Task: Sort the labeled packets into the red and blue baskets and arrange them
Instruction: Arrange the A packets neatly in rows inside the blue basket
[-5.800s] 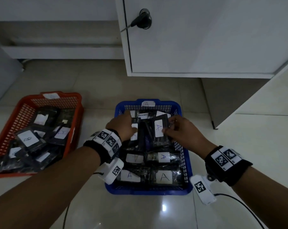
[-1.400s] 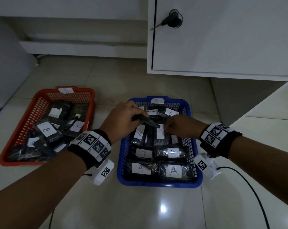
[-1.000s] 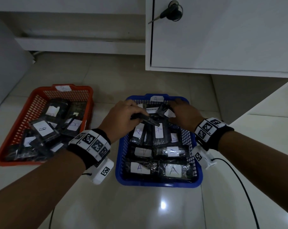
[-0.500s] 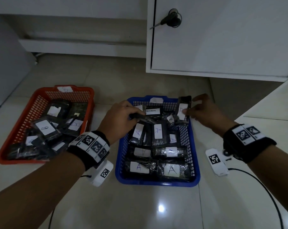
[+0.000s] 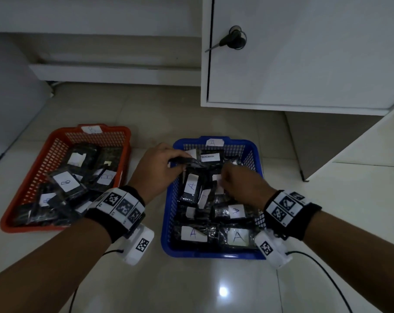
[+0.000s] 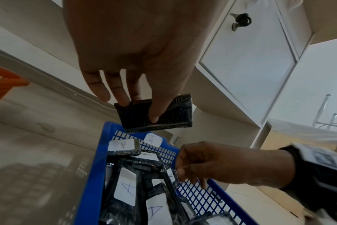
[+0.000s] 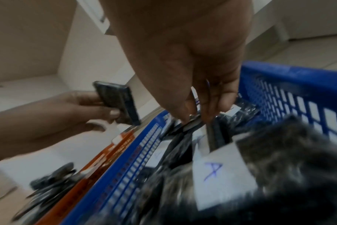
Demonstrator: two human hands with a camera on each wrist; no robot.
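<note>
Left wrist view: left hand pinches a black packet above the blue basket
Right hand nips an upright packet's top edge inside; these look light, crinkly, slippery, best held by the edges

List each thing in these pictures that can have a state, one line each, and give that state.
Left hand: pinches a black plastic-wrapped packet, held above the basket.
Right hand: fingertips grip an upright black packet inside the basket.
Blue plastic mesh basket: tagged A, holds packets labelled A, some flat, some on edge.
Red plastic mesh basket: holds a loose heap of packets labelled B.
White cabinet door: closed, key in its lock.
</note>
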